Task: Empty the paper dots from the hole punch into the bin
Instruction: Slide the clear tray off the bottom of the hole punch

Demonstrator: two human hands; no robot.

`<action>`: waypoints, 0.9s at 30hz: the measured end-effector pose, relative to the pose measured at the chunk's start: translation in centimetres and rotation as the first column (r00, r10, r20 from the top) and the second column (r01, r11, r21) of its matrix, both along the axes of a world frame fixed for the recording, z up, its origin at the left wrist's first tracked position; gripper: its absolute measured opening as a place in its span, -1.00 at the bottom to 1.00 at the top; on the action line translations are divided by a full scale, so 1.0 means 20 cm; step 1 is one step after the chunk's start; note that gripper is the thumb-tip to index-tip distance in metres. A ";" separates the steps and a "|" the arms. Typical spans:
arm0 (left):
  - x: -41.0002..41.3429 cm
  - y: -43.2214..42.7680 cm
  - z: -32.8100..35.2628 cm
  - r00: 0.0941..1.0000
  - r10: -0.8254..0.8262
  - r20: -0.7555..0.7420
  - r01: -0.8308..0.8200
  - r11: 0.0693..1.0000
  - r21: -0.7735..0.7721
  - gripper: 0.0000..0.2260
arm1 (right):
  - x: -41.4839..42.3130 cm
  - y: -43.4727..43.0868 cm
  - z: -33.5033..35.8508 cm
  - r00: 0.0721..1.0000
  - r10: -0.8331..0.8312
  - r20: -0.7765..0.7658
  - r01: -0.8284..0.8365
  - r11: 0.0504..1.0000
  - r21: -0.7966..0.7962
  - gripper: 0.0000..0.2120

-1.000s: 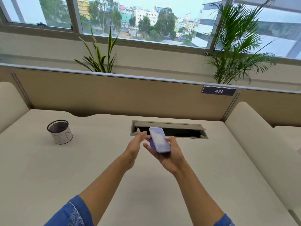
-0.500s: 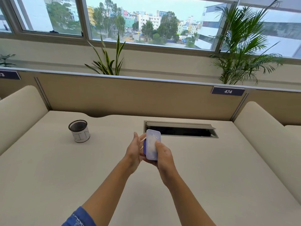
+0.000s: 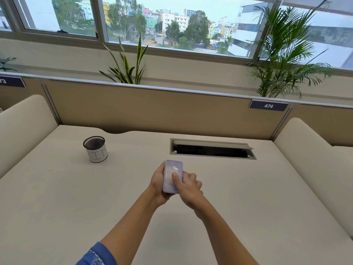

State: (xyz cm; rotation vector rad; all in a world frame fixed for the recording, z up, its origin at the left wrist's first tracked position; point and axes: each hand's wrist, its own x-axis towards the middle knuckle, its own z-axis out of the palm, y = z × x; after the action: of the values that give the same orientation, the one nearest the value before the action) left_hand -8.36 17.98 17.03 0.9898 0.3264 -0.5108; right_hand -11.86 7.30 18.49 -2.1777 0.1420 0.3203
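Observation:
The hole punch [image 3: 172,175] is a small purple block turned with its pale translucent base towards me, held above the middle of the desk. My left hand [image 3: 158,183] cups it from the left and below. My right hand [image 3: 188,187] grips it from the right, its thumb pressed on the translucent base. The bin [image 3: 95,149] is a small black mesh cup with a white paper label, standing upright on the desk well to the left of and beyond both hands. No paper dots can be made out.
An open cable slot [image 3: 212,149] with a raised metal flap sits in the desk [image 3: 248,217] beyond my hands. Padded beige dividers [image 3: 309,150] flank both sides. A partition with a 474 plate [image 3: 268,105] and plants runs along the back.
My left hand has closed in under the hole punch and now holds it with the right. The punch has swung upright, base towards me. The view has shifted left.

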 end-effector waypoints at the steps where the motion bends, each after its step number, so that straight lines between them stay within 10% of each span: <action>1: 0.00 0.01 0.00 1.000 0.012 0.008 -0.012 1.000 -0.006 -0.53 | 0.01 -0.01 0.01 1.000 0.010 0.011 -0.010 1.000 0.021 -0.48; 9: -0.03 0.04 0.03 0.997 0.079 0.026 -0.078 0.996 -0.053 -0.57 | 0.03 -0.10 0.06 0.992 -0.083 0.091 0.052 0.953 0.299 -0.65; 27: -0.12 0.06 0.12 0.991 0.132 0.006 -0.131 0.989 -0.066 -0.62 | 0.02 -0.07 0.06 0.965 -0.130 0.226 0.069 0.964 0.258 -0.61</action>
State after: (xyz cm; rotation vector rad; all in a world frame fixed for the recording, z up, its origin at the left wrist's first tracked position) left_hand -10.81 19.09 19.37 0.9002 0.3609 -0.3937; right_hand -11.52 5.89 19.71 -1.9344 0.0709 0.0117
